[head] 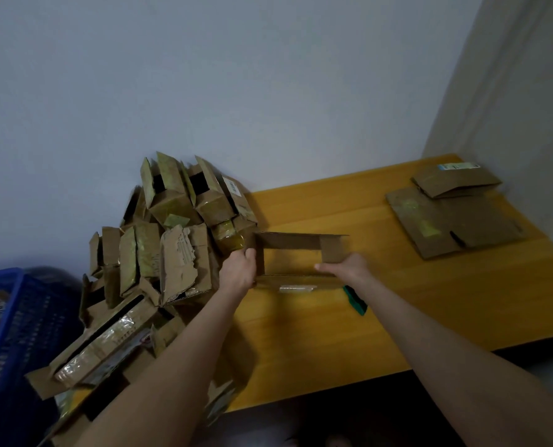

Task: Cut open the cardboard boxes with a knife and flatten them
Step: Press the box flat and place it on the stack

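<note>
On the smooth yellow wooden counter (397, 301), right of a heap of taped, crumpled boxes (159, 253), the open corrugated box (294, 246) lies long axis left-to-right between both hands, the left hand (239, 267) gripping its left end, the right hand (346, 267) clasping its right flap, the green knife (355, 300) just beneath that wrist.

hands (293, 269) holding open box (296, 253), table (333, 321)
</note>
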The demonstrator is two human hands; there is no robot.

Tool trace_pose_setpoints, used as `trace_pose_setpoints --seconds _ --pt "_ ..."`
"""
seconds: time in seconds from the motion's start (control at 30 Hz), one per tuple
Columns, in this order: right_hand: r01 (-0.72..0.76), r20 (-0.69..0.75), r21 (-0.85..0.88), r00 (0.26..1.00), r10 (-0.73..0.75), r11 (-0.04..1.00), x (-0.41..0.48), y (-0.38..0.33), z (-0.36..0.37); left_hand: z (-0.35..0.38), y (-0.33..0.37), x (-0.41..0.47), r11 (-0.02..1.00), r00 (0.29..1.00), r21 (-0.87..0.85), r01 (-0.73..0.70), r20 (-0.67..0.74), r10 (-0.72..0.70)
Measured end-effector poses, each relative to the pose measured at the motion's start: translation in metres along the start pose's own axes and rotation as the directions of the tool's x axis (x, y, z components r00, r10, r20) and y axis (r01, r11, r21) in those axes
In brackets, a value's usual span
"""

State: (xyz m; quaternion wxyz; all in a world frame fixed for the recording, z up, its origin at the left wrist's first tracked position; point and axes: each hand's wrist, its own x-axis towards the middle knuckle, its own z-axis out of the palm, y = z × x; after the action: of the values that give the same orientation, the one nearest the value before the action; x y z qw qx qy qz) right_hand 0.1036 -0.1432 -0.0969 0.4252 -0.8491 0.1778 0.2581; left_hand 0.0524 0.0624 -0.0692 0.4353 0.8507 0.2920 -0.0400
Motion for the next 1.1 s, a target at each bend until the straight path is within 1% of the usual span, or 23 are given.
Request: trace_pose_setpoints --seconds 0.07,0.13,0.2,0.23,0.3,0.33,0.4,0.43,0.5,0.57,0.63,0.7,0.73,0.77,0.83,0.9,0.93,1.03,1.1 --pt "-0.015 -0.060 -0.125 0.998 0.008 0.992 0.001 -0.003 0.000 -0.002 0.005 -0.004 0.999 0.999 -0.019 -0.049 0.011 0.049" --pt "-0.013 -0.126 -0.225 0.992 -0.016 0.974 -0.004 -0.007 -0.001 -0.004 0.008 -0.007 0.996 0.997 -0.045 -0.080 0.015 0.080" --pt "0.006 -0.159 -0.266 0.986 -0.050 0.964 -0.008 -0.010 -0.003 -0.006 0.009 -0.007 0.996 0.998 -0.069 -0.063 0.019 0.065" --pt "0.029 -0.152 -0.244 0.986 -0.068 0.969 -0.008 -0.010 -0.003 -0.008 0.008 -0.007 0.995 0.999 -0.086 -0.048 0.021 0.050" --pt "0.087 -0.128 -0.132 0.986 -0.104 0.987 -0.008 -0.005 -0.004 -0.013 0.006 -0.006 0.994 0.999 -0.104 -0.018 0.039 0.022" --pt "0.095 -0.124 -0.038 0.987 -0.099 0.995 -0.010 -0.004 -0.005 -0.015 0.004 -0.005 0.994 0.999 -0.107 -0.008 0.052 0.014" --pt "0.056 -0.102 0.233 0.994 -0.033 0.971 -0.012 0.001 -0.009 -0.019 -0.001 -0.001 0.994 0.998 -0.113 -0.006 0.069 0.014" --pt "0.013 -0.072 0.374 0.997 0.016 0.927 -0.013 0.002 -0.010 -0.020 -0.003 0.001 0.994 0.997 -0.106 -0.010 0.075 0.018" --pt "-0.060 -0.011 0.575 0.997 0.081 0.816 -0.015 0.002 -0.013 -0.019 -0.008 0.005 0.995 0.995 -0.097 -0.020 0.097 0.029" --pt "-0.112 0.047 0.714 0.993 0.113 0.691 -0.013 0.003 -0.013 -0.017 -0.010 0.008 0.992 0.990 -0.130 -0.007 0.139 0.026" --pt "-0.168 0.150 0.830 0.986 0.078 0.532 -0.011 0.005 -0.016 -0.018 -0.010 0.007 0.987 0.986 -0.158 0.010 0.163 0.017" --pt "-0.227 0.245 0.893 0.970 0.005 0.389 -0.012 0.008 -0.023 -0.019 -0.010 0.005 0.982 0.985 -0.190 0.004 0.172 0.030" --pt "-0.246 0.271 0.902 0.962 -0.021 0.354 -0.011 0.011 -0.027 -0.020 -0.011 0.004 0.981 0.982 -0.194 -0.008 0.182 0.044" --pt "-0.264 0.292 0.902 0.956 -0.034 0.341 -0.008 0.014 -0.031 -0.021 -0.013 0.003 0.981 0.977 -0.193 -0.021 0.204 0.061" --pt "-0.284 0.317 0.888 0.948 -0.033 0.363 -0.005 0.021 -0.037 -0.021 -0.016 0.001 0.980 0.968 -0.198 -0.025 0.242 0.074" --pt "-0.288 0.315 0.866 0.949 0.001 0.409 -0.005 0.022 -0.040 -0.019 -0.015 -0.001 0.982 0.971 -0.190 -0.010 0.232 0.055" --pt "-0.287 0.299 0.862 0.953 0.037 0.419 -0.006 0.022 -0.040 -0.017 -0.014 -0.002 0.986 0.974 -0.165 -0.027 0.216 0.063" --pt "-0.235 0.200 0.896 0.971 0.129 0.377 -0.006 0.019 -0.035 -0.010 -0.013 -0.001 0.994 0.979 -0.058 -0.090 0.180 0.100" --pt "-0.204 0.157 0.905 0.976 0.153 0.374 -0.004 0.020 -0.029 -0.006 -0.015 0.000 0.996 0.981 0.002 -0.092 0.174 0.090"
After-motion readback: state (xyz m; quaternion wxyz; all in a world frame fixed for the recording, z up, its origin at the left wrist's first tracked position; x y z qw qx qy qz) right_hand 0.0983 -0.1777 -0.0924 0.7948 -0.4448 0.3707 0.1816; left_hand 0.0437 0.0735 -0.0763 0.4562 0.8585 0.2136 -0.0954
